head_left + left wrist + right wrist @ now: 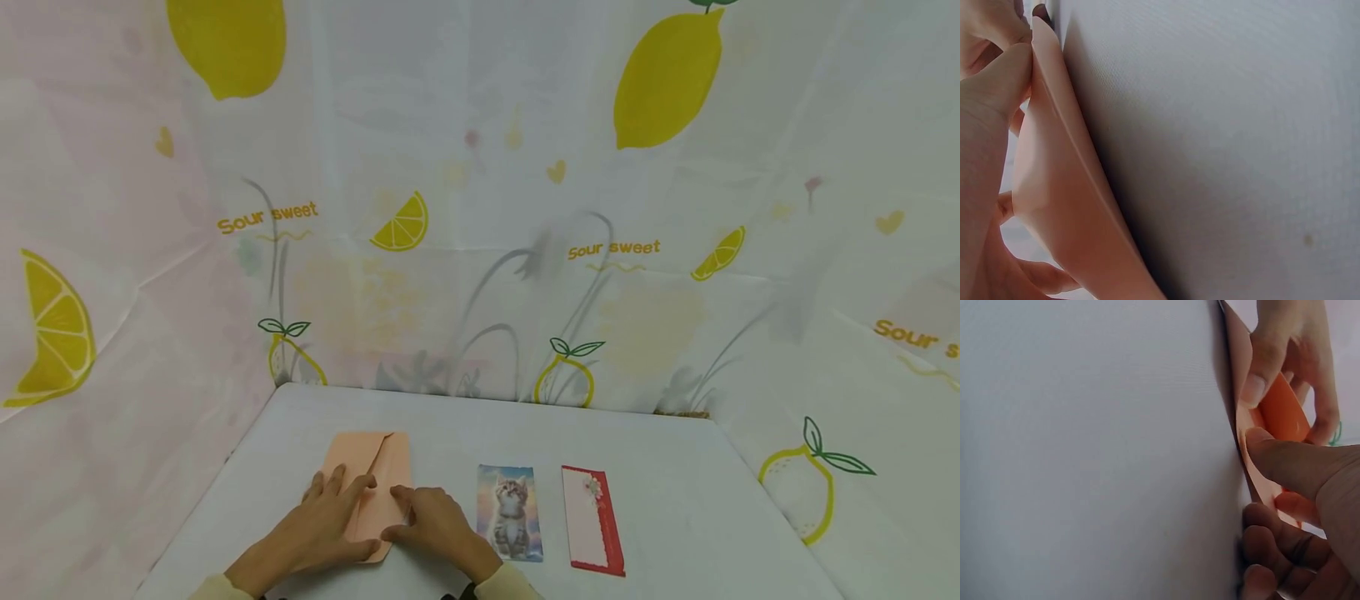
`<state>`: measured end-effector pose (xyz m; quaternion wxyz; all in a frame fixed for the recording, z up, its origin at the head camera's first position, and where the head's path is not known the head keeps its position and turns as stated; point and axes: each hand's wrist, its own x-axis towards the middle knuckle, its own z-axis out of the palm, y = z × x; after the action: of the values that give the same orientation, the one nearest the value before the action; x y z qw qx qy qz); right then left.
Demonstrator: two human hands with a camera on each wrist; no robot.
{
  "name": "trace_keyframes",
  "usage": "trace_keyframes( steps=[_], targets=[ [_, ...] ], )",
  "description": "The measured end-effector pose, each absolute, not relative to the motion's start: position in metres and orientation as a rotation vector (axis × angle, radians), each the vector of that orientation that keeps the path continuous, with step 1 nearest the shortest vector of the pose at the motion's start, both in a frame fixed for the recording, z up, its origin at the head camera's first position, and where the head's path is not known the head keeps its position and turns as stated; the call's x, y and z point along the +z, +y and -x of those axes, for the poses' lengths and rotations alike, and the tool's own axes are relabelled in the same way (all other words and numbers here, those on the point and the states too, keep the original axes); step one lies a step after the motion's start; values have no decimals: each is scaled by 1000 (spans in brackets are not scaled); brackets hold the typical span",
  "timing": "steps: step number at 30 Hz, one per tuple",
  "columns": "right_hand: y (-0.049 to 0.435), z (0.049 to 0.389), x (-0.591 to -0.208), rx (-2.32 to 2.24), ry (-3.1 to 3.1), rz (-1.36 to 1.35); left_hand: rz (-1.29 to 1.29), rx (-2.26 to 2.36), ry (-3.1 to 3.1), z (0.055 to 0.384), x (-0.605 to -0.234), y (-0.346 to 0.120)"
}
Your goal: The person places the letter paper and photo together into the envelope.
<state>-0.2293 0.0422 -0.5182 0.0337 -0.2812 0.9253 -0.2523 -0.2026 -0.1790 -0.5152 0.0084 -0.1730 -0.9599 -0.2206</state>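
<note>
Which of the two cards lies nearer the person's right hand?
The kitten card, between the right hand and the red-edged card, which lies farther off.

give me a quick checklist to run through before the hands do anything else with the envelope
1. Left hand on the envelope: ok, it rests across the left part, fingers spread.
2. Right hand on the envelope: ok, thumb and bent index finger at its right side.
3. Envelope lying flat: not ok, its paper bulges upward in the left wrist view.
4. Kitten card clear of the envelope: ok, it lies apart to the right, picture up.
5. Red-edged card clear of the kitten card: ok, a gap separates them.
6. Anything inside the envelope: cannot tell.
</note>
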Motion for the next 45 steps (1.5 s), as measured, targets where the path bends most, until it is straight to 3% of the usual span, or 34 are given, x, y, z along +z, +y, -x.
trace_keyframes(
  steps=[25, 45],
  targets=[
    [149, 224, -509, -1046, 2890, 738, 524, -740, -3021, 203, -516, -181],
    [227, 212, -515, -1152, 2890, 452, 537, -716, -3048, 201, -510, -181]
  ],
)
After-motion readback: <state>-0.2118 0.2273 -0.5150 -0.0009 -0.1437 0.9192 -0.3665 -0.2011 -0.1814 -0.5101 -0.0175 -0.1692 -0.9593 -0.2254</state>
